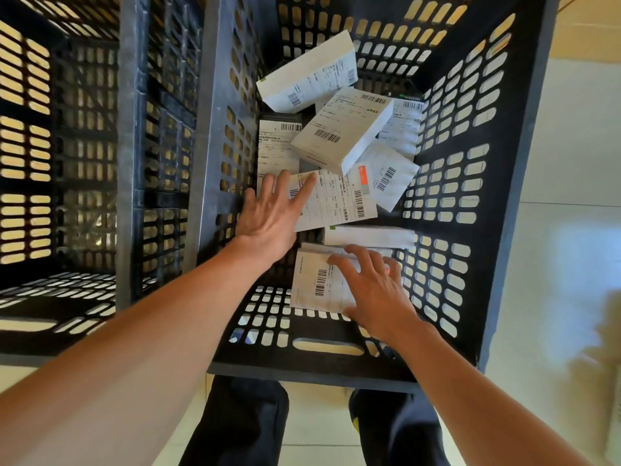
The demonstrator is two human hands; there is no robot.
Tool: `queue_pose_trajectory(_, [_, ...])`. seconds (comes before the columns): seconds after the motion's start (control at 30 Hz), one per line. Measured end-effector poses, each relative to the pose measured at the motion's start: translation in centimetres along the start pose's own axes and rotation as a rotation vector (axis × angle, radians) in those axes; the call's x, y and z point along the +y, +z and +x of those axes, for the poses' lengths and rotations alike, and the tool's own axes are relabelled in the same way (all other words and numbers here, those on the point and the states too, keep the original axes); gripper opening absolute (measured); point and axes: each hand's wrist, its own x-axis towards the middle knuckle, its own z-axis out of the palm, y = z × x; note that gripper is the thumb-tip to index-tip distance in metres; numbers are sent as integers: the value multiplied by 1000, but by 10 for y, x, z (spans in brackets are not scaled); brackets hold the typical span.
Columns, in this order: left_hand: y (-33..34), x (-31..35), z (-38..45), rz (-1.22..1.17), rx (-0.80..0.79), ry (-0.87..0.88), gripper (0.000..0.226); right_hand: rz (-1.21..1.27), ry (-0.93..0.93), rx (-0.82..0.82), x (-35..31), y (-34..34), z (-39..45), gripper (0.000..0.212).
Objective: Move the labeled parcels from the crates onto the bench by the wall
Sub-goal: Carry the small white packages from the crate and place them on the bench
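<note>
Both arms reach down into a deep black perforated plastic crate (447, 183), where about eight white, flat, labeled cardboard parcels lie jumbled on its floor. The bench by the wall is not in view, so every parcel visible here is yet to be moved.

The left hand (268, 213) is spread with straight fingers, its fingertips resting on the left edge of a flat white parcel with a barcode label and an orange sticker (339, 201), near the crate's left wall. It grips nothing. The right hand (373, 290) lies over a white parcel with a barcode label nearest the crate's front wall (314, 280), fingers bent across its right part and the thumb at its near edge; whether it has closed into a real hold I cannot tell.

The step in hand looks like picking up one parcel with each hand. To do it well, the left fingers should slide under the free left edge of the orange-stickered parcel rather than press on top. A thicker white box with two barcodes (342, 129) overlaps its far corner, so lifting the near edge first and drawing toward the front wall should avoid dragging that box. The right hand's parcel has a narrow white box (369, 235) just beyond it; tipping the parcel up against the front wall would give the thumb room underneath.

A second, seemingly empty black crate (67, 163) stands against the first one's left side.
</note>
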Motion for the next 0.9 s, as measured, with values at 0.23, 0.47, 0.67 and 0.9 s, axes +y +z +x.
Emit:
queue_pose_trajectory(0.23, [-9, 6, -12, -126, 0, -68, 117, -126, -72, 5, 11, -3, -2, 103])
queue_pose_trajectory(0.47, [-21, 7, -18, -297, -34, -189, 112, -211, -6, -34, 8, -1, 2, 124])
queue_pose_trajectory(0.67, [-52, 11, -40, -320, -59, -203, 95, -87, 52, 26, 5, -25, -23, 119])
queue_pose_trajectory(0.9, [-139, 10, -90, -420, -29, -194, 94, 252, 476, 279, -36, -77, -83, 108])
